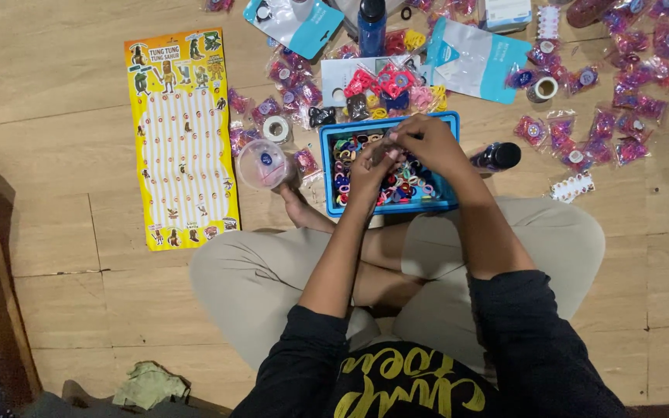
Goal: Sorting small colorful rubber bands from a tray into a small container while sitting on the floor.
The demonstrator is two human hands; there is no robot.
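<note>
Crossed legs (396,271), hands (400,151) together over blue tray (447,203) of colourful small bands (350,166), grip unclear

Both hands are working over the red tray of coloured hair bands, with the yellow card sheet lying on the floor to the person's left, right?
Not quite: the tray is blue, not red, as the head view shows. Both hands, left hand and right hand, are over its coloured hair bands, yellow card sheet to the left.

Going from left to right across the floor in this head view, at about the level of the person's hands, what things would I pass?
Yellow card sheet → clear round plastic tub → blue tray of small coloured bands, with the left hand and right hand over it → dark bottle lying on its side → scattered pink packets.
</note>
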